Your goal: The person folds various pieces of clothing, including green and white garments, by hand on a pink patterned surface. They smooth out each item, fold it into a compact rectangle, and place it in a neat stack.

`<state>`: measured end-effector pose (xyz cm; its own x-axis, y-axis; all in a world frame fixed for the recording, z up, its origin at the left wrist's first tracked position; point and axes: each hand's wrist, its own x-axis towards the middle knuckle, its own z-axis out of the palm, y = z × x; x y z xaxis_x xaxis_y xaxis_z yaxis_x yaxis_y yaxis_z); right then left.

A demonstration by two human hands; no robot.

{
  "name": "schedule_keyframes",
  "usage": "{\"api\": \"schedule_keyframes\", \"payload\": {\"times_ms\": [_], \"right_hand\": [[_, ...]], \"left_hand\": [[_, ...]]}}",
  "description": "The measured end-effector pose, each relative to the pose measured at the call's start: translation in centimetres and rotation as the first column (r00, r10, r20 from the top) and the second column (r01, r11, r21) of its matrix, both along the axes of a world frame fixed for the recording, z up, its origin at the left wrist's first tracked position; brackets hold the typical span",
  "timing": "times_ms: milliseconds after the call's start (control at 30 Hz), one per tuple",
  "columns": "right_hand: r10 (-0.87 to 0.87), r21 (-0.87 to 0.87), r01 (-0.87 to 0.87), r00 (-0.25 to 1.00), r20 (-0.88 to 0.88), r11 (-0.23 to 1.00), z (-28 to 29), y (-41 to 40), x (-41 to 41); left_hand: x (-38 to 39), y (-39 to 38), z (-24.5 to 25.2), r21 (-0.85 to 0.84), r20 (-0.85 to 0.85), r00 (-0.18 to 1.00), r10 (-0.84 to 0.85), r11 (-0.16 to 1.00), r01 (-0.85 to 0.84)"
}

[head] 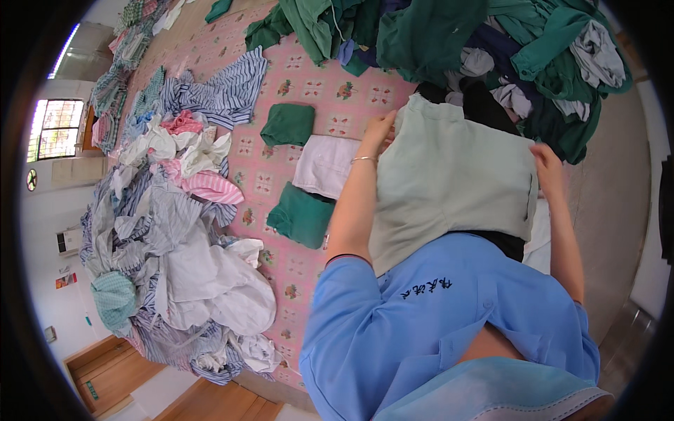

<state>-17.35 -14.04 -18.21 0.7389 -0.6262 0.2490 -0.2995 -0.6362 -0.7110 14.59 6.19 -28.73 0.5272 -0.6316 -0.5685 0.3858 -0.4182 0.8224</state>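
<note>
A pair of pale green trousers (453, 168) is spread out in front of my body, its waistband towards the top left. My left hand (380, 132) holds the left edge beside the waistband, with some fingers hidden behind the cloth. At the far right edge, near a pocket slit, my right hand (548, 166) pinches the fabric. A folded white garment (325, 166) lies just left of my left forearm. Folded green garments lie on either side of it, one above (287, 124) and one below (301, 216).
A pink patterned table cover (289, 289) lies under the clothes. At left is a heap of striped and white garments (195, 268). A large pile of green garments (432, 37) stands at the top right. A striped blue garment (221, 92) lies at the upper left.
</note>
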Motion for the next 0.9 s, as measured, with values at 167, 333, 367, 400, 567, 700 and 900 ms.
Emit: {"api": "schedule_keyframes", "payload": {"times_ms": [167, 333, 367, 400, 567, 700, 900], "right_hand": [[0.248, -0.171, -0.246, 0.969, -0.009, 0.954, -0.4, 2.6, 17.0], [0.278, -0.014, -0.366, 0.731, -0.623, 0.931, -2.6, 3.5, 24.7], [0.456, 0.23, -0.397, 0.713, -0.532, 0.889, -2.5, 2.6, 25.0], [0.61, 0.456, -0.43, 0.687, -0.395, 0.78, -2.2, 2.3, 25.3], [0.633, 0.734, -0.461, 0.773, 0.055, 0.499, 1.0, 4.2, 26.0], [0.414, 0.719, -0.425, 0.886, 0.207, 0.55, 0.9, 5.4, 26.2], [0.256, 0.682, -0.35, 0.937, 0.239, 0.642, -0.1, 6.9, 25.6]], "left_hand": [[-0.3, -0.9, -4.2, 0.115, -0.09, 0.995, 0.042, 0.993, -0.031], [-0.5, 0.6, -5.9, -0.161, -0.393, 0.91, 0.132, 0.965, -0.209], [-0.6, 0.2, -3.4, -0.275, -0.442, 0.882, 0.161, 0.912, -0.304], [-0.3, 0.2, -1.5, -0.273, -0.449, 0.878, 0.165, 0.911, -0.31], [1.2, 0.6, 3.4, -0.532, -0.302, 0.944, 0.131, 0.799, -0.281], [0.3, 0.6, 5.5, -0.528, -0.163, 0.978, 0.131, 0.826, -0.198], [-0.9, 1.1, 5.8, -0.607, -0.149, 0.973, 0.176, 0.76, -0.231]]}}
